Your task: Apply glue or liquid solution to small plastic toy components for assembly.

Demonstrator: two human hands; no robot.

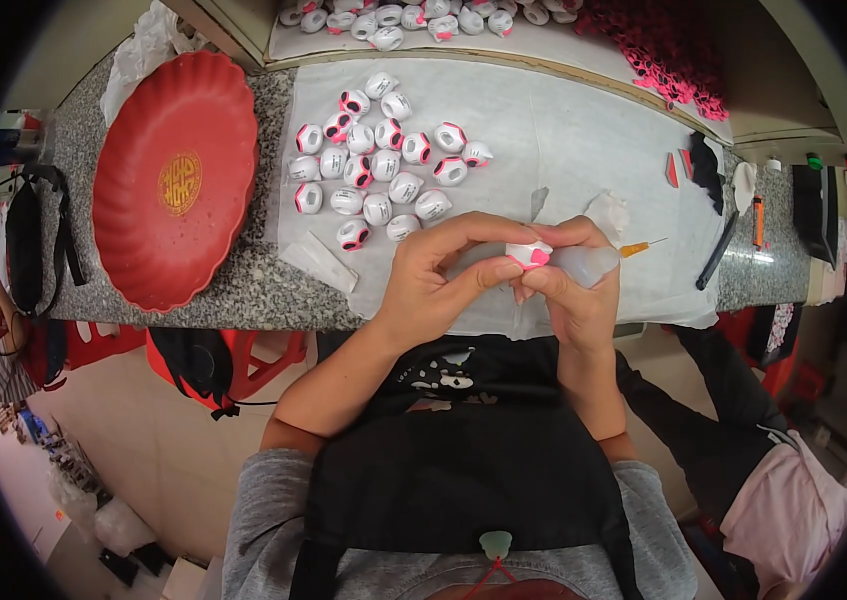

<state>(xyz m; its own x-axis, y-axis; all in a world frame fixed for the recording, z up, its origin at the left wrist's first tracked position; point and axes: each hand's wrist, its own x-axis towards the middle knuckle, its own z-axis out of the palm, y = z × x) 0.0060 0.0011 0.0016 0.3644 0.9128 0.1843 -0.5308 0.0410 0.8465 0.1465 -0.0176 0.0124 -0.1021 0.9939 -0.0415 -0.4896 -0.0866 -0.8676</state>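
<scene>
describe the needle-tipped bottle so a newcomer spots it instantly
Over the white paper sheet, find the bare right hand. It holds a translucent whitish bottle; unlike the rounded white and pink piece beside it, this ends in an amber nozzle and thin needle.

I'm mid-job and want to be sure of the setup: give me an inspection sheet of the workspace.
surface: speckled stone-look bench, partly covered by a white sheet
job's things: white-and-pink toy piece; similar pieces grouped on the sheet; translucent needle-tipped bottle
clutter: red scalloped tray, slim orange tool
hands: left hand pinches the piece; right hand holds the bottle, fingertips at the piece
cables: nothing seen clearly
surroundings: shelf pieces, red stool
</scene>
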